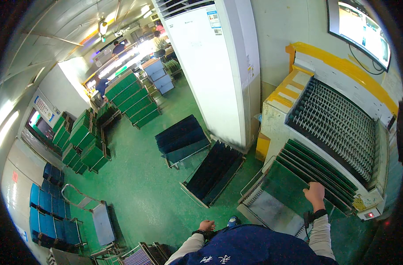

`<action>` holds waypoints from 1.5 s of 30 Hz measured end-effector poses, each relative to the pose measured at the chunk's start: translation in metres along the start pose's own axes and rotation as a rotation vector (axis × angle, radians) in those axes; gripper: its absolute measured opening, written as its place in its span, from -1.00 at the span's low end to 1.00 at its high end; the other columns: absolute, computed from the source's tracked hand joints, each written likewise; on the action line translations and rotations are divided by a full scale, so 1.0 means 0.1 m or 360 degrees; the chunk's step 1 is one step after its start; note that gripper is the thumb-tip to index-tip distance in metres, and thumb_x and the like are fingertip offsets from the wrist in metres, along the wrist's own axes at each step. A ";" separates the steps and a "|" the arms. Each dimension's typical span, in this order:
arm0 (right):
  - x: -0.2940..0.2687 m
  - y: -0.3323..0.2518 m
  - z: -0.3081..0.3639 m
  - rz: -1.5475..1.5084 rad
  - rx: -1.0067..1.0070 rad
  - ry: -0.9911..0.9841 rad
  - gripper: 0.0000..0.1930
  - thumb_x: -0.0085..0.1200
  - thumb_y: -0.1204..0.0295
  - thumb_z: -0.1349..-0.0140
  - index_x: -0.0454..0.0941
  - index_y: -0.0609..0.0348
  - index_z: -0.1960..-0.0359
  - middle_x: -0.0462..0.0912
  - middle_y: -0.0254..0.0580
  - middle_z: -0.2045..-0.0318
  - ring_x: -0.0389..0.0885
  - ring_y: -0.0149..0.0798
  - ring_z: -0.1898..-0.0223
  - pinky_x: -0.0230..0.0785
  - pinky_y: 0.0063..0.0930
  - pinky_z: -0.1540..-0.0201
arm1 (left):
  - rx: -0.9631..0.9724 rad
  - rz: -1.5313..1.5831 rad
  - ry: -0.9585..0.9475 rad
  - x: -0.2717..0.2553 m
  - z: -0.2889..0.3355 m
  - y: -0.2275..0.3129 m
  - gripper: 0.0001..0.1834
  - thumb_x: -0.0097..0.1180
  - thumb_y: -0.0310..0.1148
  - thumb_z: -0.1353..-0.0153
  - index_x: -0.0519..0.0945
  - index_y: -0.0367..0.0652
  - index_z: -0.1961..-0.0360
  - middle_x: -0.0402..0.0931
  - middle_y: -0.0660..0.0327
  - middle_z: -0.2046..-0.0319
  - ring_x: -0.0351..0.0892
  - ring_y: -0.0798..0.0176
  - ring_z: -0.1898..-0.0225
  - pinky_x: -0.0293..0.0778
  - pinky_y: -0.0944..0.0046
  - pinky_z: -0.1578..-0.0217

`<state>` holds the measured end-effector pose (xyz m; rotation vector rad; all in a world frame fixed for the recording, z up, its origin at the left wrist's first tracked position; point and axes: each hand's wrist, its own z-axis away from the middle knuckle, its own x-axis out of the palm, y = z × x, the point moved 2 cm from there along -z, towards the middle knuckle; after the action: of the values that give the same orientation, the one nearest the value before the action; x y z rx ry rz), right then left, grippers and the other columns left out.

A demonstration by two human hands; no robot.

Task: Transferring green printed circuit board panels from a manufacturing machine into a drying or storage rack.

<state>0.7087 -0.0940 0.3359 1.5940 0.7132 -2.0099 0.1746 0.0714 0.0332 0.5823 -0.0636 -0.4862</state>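
My right hand (315, 195) is closed on the near edge of a green board (290, 177), its fingers bent over the rim. The board leans in a slotted rack (254, 199) at the right. Behind it in the same rack, several more green boards (318, 170) stand in a row. A pale grey flat surface (274, 208) shows in the rack below the held board. My left hand (207, 225) hangs near my body at the lower middle, fingers curled, with nothing visible in it. Both wrists wear dark bands.
A machine with rows of rollers (336, 126) stands beyond the rack, below a wall screen (363, 31). Two racks of dark boards (214, 172) stand on the floor ahead. A white air conditioner (206, 66) rises behind them. A trolley (103, 223) and blue racks (44, 216) are left.
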 end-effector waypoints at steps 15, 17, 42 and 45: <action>0.01 0.00 -0.02 0.0026 -0.0002 -0.0040 -0.57 0.28 0.11 0.00 0.66 0.10 0.16 0.69 -0.05 0.22 0.65 -0.01 0.13 0.49 -0.18 0.04 | -0.0002 0.0140 -0.0037 0.01 0.00 -0.02 -0.65 0.16 -0.25 -0.20 0.54 -0.31 0.12 0.63 0.13 0.37 0.58 0.25 0.52 0.53 0.24 0.48; 0.01 0.00 -0.02 0.0027 0.0004 -0.0058 -0.57 0.29 0.11 0.01 0.66 0.11 0.15 0.69 -0.04 0.22 0.65 -0.01 0.13 0.49 -0.18 0.04 | -0.0008 0.0125 -0.0028 0.01 0.00 -0.03 -0.66 0.16 -0.26 -0.20 0.54 -0.32 0.12 0.62 0.14 0.39 0.57 0.26 0.53 0.51 0.25 0.49; 0.01 0.01 -0.02 0.0007 -0.0013 -0.0007 -0.59 0.30 0.12 0.02 0.67 0.11 0.21 0.69 -0.03 0.26 0.65 0.01 0.16 0.49 -0.15 0.08 | -0.0024 0.0075 0.0006 0.06 0.10 0.06 -0.66 0.14 -0.27 -0.24 0.53 -0.31 0.08 0.61 0.14 0.36 0.55 0.27 0.53 0.49 0.26 0.48; 0.01 0.02 -0.02 0.0018 -0.0009 -0.0012 -0.59 0.30 0.12 0.02 0.66 0.11 0.20 0.69 -0.03 0.24 0.65 0.00 0.15 0.49 -0.16 0.07 | -0.0029 0.0084 0.0011 0.07 0.12 0.08 -0.67 0.13 -0.28 -0.24 0.53 -0.30 0.08 0.60 0.14 0.36 0.54 0.26 0.52 0.48 0.25 0.48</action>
<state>0.7112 -0.0939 0.3340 1.5828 0.7050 -2.0028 0.1813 0.0677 0.0469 0.5630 -0.0678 -0.4334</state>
